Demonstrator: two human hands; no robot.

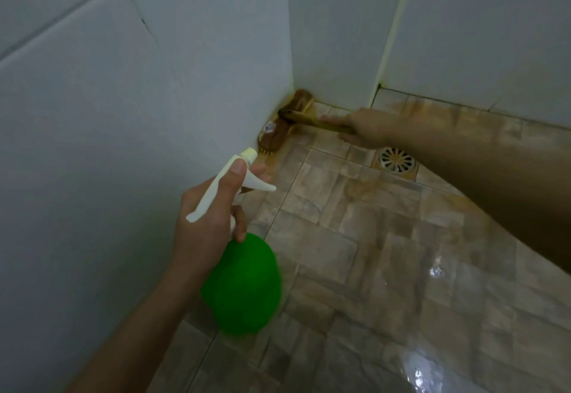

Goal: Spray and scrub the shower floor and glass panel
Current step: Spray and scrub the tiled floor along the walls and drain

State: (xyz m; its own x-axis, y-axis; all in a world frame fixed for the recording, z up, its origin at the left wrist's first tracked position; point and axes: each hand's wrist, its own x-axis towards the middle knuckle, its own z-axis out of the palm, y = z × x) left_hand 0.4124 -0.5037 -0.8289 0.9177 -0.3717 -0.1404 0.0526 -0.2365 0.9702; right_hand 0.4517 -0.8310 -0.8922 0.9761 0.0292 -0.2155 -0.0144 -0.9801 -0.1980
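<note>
On my feed the left hand point(210, 210) holds the spray bottle point(244, 284) in the air over the shower floor point(370, 269), close to the left wall point(123, 114). Its fingers point(239, 226) are clamped around the neck below the white spray head point(216, 188). The thumb lies over the top of the head, and one finger shows just beyond the trigger point(262, 185). I cannot tell whether that finger is pressing it. The bottle's round green body hangs below the hand, and the nozzle point(248, 153) points towards the far corner.

The right hand point(364, 128) reaches across from the right with its arm stretched over the tiles. It grips the handle point(312, 120) of the scrub brush point(279, 131). One finger seems to lie along the handle towards the head, and the others wrap it, though this part is blurred. The brown brush head sits right in the corner where the left wall, the back wall point(333, 37) and the floor meet. Its bristles are down on the tiles, against the foot of the left wall.

The round metal drain point(396, 159) is set in the floor just beneath the right wrist. Yellow-brown staining runs along the tile edge at the base of both walls and around the drain. The nearer tiles on the right shine with wet glare point(434, 272).
</note>
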